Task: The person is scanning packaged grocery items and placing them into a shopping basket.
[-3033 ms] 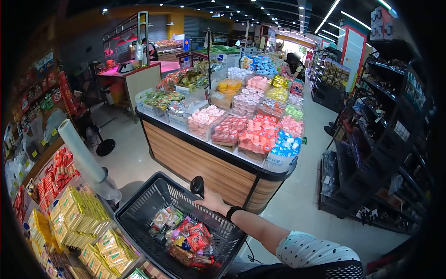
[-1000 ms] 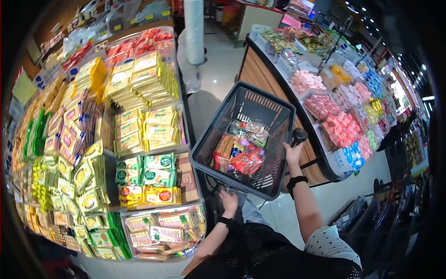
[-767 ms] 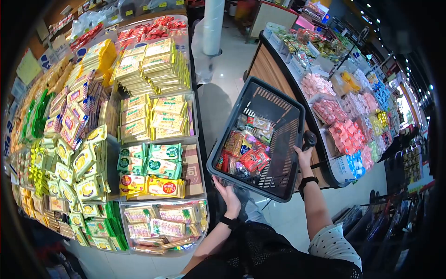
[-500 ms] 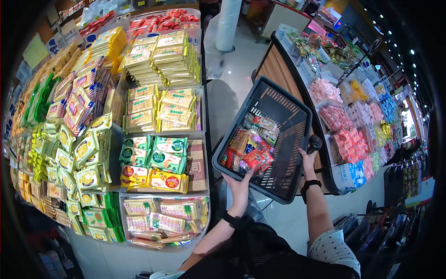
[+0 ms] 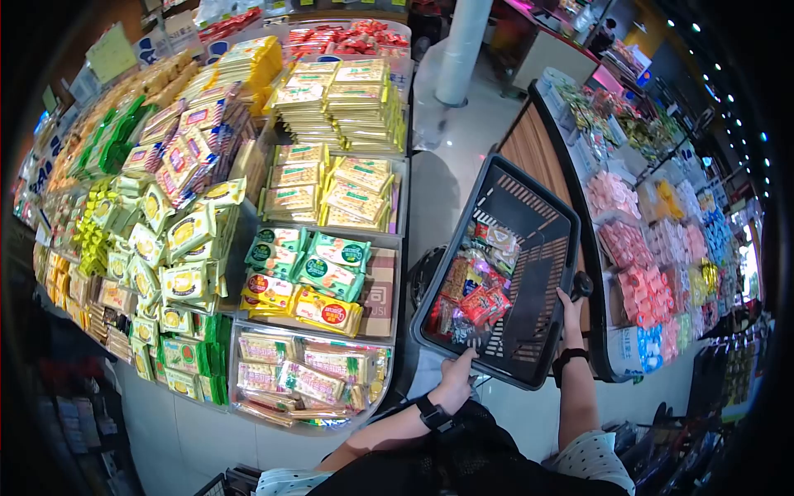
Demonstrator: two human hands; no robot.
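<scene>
A shopper's left hand [image 5: 457, 382] cups the near rim of a dark shopping basket [image 5: 542, 248], steadying its load of snack packets [image 5: 473, 293], while the right hand [image 5: 571, 307] grips its handle [image 5: 581, 286]; biscuit shelves [image 5: 322, 248] stand alongside.

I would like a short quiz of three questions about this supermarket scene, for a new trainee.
1. True or false: the shopping basket is empty.
2. What does the left hand touch?
A. a biscuit pack
B. the basket's near rim
C. the plastic bag roll
3. Fill in: the right hand holds the basket's black ____.

Key:
1. False; snack packets lie inside.
2. B
3. handle
</scene>
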